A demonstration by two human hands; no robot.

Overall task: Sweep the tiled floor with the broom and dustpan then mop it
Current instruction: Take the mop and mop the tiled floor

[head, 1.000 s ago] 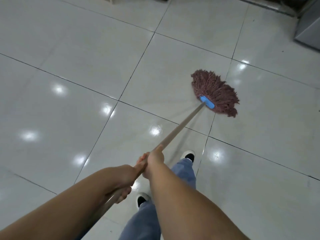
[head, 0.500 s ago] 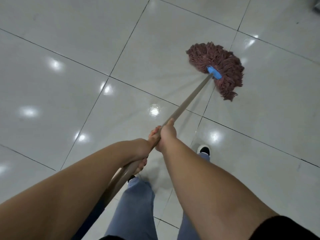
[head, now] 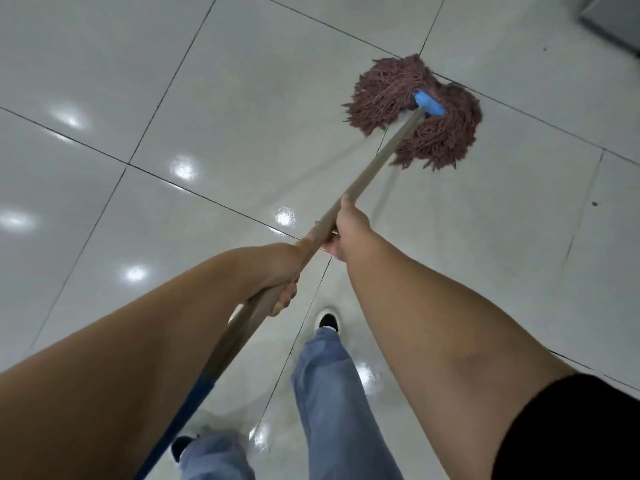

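Note:
A string mop with a reddish-brown head (head: pixel 391 95) and a blue clamp (head: pixel 429 103) lies spread flat on the glossy white tiled floor (head: pixel 225 98), upper right of centre. Its long wooden handle (head: pixel 384 154) slants down to the lower left and ends in a blue grip. My right hand (head: pixel 349 233) grips the handle higher up, thumb along the shaft. Just below it, my left hand (head: pixel 277 271) wraps the handle. No broom or dustpan is in view.
My legs in blue jeans (head: pixel 332 393) and black-and-white shoes (head: pixel 327 322) stand below the hands. A grey cabinet corner (head: pixel 616 19) sits at the top right. Dark specks (head: pixel 594 204) lie on the tiles at right. Ceiling lights glare off the tiles at left.
The mop head has been drawn back toward me and its strands have fanned out wider around the clamp. Both hands keep their grip on the handle, and one foot has stepped forward.

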